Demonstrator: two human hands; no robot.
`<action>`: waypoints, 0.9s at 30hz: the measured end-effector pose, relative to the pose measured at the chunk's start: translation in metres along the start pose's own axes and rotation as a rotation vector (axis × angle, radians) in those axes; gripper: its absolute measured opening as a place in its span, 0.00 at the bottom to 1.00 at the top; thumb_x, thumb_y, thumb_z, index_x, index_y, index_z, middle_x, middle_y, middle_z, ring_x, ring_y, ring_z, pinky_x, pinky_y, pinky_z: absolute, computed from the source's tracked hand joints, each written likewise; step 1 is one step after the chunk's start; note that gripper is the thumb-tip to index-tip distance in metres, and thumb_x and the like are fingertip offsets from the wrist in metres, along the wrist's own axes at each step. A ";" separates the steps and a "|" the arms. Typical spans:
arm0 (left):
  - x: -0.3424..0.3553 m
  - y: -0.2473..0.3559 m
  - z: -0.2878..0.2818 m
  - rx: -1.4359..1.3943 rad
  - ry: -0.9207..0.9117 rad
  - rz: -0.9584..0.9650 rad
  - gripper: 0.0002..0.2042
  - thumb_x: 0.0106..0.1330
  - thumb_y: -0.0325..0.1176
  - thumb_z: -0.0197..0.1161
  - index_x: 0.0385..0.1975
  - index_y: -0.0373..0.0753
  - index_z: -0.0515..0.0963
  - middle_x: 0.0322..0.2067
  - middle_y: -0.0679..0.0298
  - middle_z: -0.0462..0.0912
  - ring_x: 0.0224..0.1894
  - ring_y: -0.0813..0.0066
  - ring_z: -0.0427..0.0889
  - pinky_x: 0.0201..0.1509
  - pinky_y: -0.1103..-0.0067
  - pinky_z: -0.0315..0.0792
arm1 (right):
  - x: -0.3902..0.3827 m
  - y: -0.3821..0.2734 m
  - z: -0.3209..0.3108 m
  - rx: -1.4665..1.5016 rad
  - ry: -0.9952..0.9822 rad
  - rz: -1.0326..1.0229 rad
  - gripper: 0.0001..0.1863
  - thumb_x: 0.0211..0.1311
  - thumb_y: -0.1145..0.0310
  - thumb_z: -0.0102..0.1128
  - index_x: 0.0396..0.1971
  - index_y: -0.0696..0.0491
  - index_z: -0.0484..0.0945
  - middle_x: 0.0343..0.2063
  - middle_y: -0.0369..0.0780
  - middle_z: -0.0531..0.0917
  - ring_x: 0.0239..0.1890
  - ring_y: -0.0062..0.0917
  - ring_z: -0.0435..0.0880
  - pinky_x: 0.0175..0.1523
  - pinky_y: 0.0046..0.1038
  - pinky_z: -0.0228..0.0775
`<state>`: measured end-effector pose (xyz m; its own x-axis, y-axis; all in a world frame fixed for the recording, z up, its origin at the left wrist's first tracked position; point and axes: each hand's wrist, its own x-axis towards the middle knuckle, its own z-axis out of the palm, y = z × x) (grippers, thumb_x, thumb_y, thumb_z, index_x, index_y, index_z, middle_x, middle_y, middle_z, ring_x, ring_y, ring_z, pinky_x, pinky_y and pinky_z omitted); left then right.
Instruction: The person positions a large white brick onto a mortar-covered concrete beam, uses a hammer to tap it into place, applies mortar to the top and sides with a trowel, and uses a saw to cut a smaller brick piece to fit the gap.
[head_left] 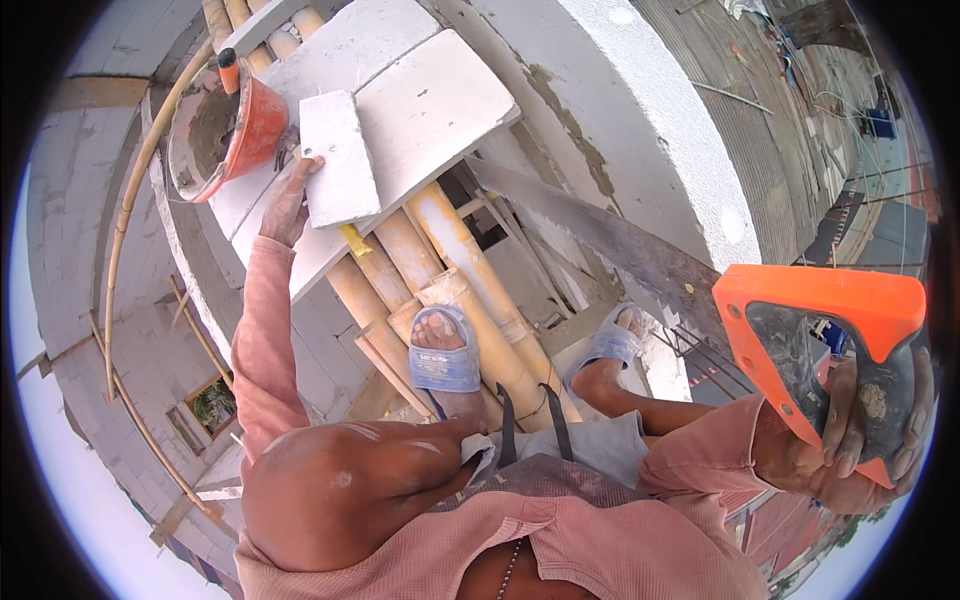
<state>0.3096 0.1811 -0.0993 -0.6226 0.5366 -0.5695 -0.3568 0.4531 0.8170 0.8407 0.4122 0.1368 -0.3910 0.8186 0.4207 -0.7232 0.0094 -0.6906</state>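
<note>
My right hand (pixel 845 440) is wrapped round the orange and black handle of a hand saw (pixel 640 250). Its long, dirty blade points up and left, its tip near the right edge of the large white slabs (pixel 440 100). On those slabs lies a small rectangular white block (pixel 338 165). My left hand (pixel 288 200) grips the block's left edge, thumb on its face; the other fingers are partly hidden. A yellow object (pixel 355 241) peeks out below the block.
An orange-red bucket (pixel 262 125) crusted with grey mortar stands left of the block, an orange-handled tool (pixel 229 72) in it. My sandalled feet straddle a gap: the left on bamboo poles (pixel 470 300), the right on a ledge. A white block wall (pixel 670 110) rises at the right.
</note>
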 end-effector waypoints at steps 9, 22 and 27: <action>-0.066 -0.025 0.004 -0.151 0.162 0.020 0.23 0.66 0.44 0.66 0.50 0.29 0.79 0.42 0.59 0.84 0.42 0.73 0.84 0.48 0.77 0.78 | 0.018 0.026 0.021 0.143 -0.064 0.013 0.11 0.58 0.62 0.58 0.28 0.54 0.77 0.37 0.39 0.80 0.15 0.19 0.70 0.22 0.18 0.61; -0.038 0.021 0.069 -0.317 0.181 0.181 0.27 0.70 0.43 0.65 0.60 0.27 0.73 0.48 0.58 0.82 0.46 0.75 0.82 0.51 0.79 0.77 | 0.002 0.200 0.045 0.280 0.104 0.036 0.10 0.55 0.61 0.57 0.34 0.51 0.74 0.54 0.40 0.77 0.21 0.30 0.76 0.35 0.33 0.73; 0.030 0.020 0.084 -0.360 0.217 0.265 0.26 0.73 0.45 0.61 0.58 0.28 0.75 0.45 0.61 0.83 0.47 0.77 0.79 0.54 0.82 0.72 | -0.035 0.175 0.044 -0.124 0.083 0.650 0.27 0.53 0.67 0.69 0.51 0.52 0.66 0.50 0.49 0.77 0.22 0.28 0.81 0.38 0.26 0.77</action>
<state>0.3422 0.2658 -0.1075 -0.8412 0.4224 -0.3375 -0.3609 0.0260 0.9322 0.7032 0.3602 0.0272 -0.6767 0.7213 -0.1478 -0.2821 -0.4394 -0.8528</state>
